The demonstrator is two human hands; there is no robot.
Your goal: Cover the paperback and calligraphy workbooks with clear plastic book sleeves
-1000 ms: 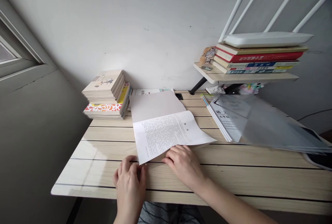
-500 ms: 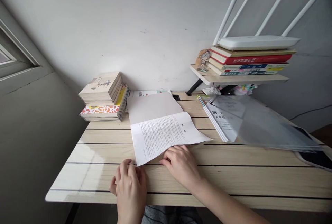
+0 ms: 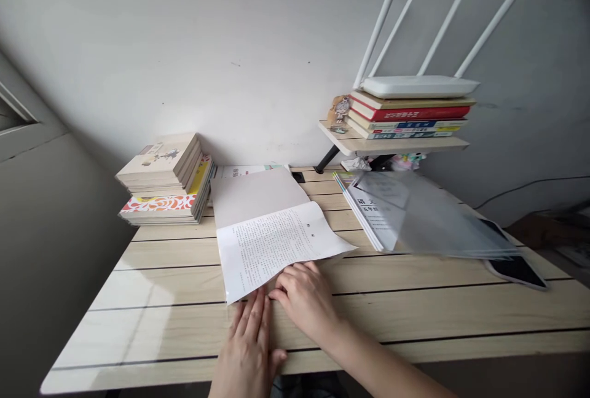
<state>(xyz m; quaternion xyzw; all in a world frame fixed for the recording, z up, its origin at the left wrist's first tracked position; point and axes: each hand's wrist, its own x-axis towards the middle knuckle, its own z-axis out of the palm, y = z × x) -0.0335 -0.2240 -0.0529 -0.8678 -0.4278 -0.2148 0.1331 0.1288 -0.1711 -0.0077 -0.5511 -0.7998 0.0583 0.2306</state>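
Note:
An open book (image 3: 270,250) lies on the desk, its grey blank leaf (image 3: 258,195) at the back and a printed page towards me. The page's near edge curls up, and a clear plastic sheet (image 3: 343,254) shows under its right corner. My left hand (image 3: 249,343) lies flat on the desk, open, its fingertips at the page's near edge. Right beside it, my right hand (image 3: 306,296) is closed, fingers bent and pressed together at that edge. Its fingertips are partly hidden, so what they hold cannot be made out.
A pile of books (image 3: 161,180) stands at the back left. On the right, clear plastic sheets (image 3: 442,220) lie over white booklets (image 3: 369,214) and partly over a phone (image 3: 519,272). Behind them, a small shelf (image 3: 396,145) carries books and a white router (image 3: 419,86).
My left hand has moved right and forward, from bent fingers to flat and stretched out. My right hand stays at the page edge. The whole view has shifted slightly.

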